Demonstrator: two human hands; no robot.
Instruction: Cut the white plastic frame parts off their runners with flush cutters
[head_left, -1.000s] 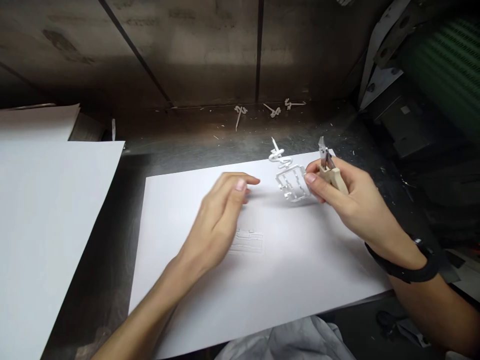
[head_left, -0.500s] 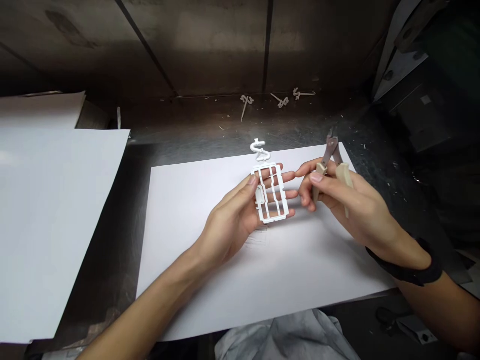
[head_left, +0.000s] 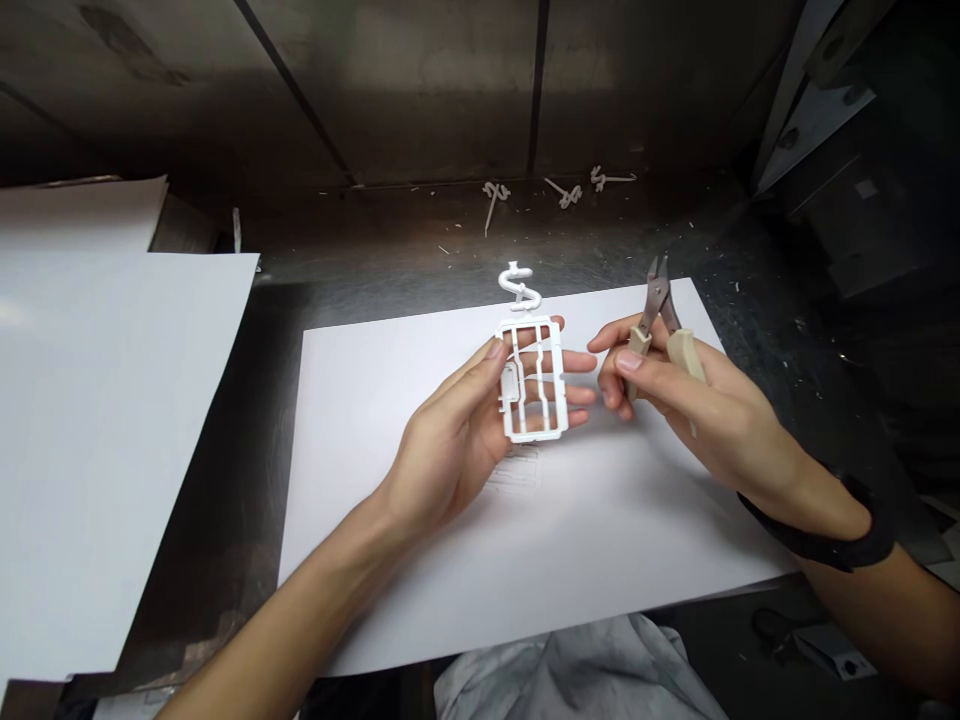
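Between thumb and fingers, my left hand point(head_left: 457, 430) holds a white plastic frame point(head_left: 561, 385) with slim inner bars. A curly S-shaped runner point(head_left: 520, 287) still joins the frame's top edge. To the right, my right hand point(head_left: 697, 395) is closed around nippers point(head_left: 658, 290) with cream handles. Their metal jaws point up and away from me, a little apart, and do not touch the frame. Both hands are above a white sheet point(head_left: 420, 580) that carries a faint pencil-like drawing point(head_left: 514, 468), partly covered by my left hand.
Cut curly runners point(head_left: 491, 200) and small scraps lie along the back of the dark metal table point(head_left: 360, 255), against a metal wall point(head_left: 435, 90). White boards or sheets point(head_left: 97, 430) are stacked at the left. Grey cloth point(head_left: 585, 670) shows at the bottom edge.
The white frame has turned slightly and shifted a little left in my left hand. The nippers have tipped slightly, so their jaws show more clearly. My grip on both stays the same.
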